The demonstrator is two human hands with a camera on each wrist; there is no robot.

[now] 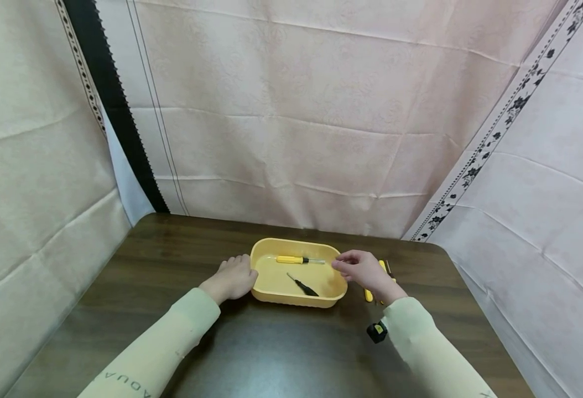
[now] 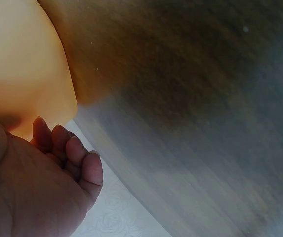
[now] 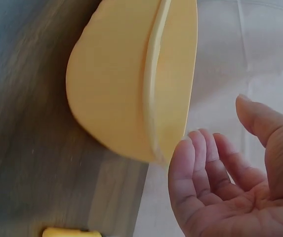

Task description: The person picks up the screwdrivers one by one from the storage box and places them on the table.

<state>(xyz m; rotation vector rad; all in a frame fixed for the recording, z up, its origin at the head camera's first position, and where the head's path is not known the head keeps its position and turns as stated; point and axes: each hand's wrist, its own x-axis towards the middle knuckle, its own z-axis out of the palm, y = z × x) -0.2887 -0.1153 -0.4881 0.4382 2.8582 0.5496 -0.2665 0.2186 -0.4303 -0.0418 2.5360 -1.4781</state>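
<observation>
While both hands flank it, a yellow basin [image 1: 270,283] of smooth, plastic-looking material lies at the centre of the table [image 1: 271,354], an oblong with rounded corners, a rolled rim and a slightly wavy lower edge. Toward twelve o'clock inside it rests a yellow screwdriver [image 1: 290,259], its glossy handle at nine and its straight metal shaft pointing to three. Toward six o'clock lies a dark screwdriver [image 1: 307,288], slanted, its tapered handle at five and its thin tip at eleven.

The left hand [image 1: 234,276] touches the basin's nine o'clock end; its fingers are bent side by side, and whether they pinch the rim I cannot tell. The right hand [image 1: 363,269] is at the three o'clock end, close by the rim, its fingers gently curved together and the thumb spread well away from them.

Past that end, between three and four o'clock, slim tools [image 1: 368,296] with yellow parts lie partly hidden by the right hand. A chunky black block [image 1: 376,332] with a yellow patch sits at four. The table is dark, streaky wood grain with a dull sheen; beyond twelve o'clock hangs creased, pale pinkish cloth [image 1: 321,127].
</observation>
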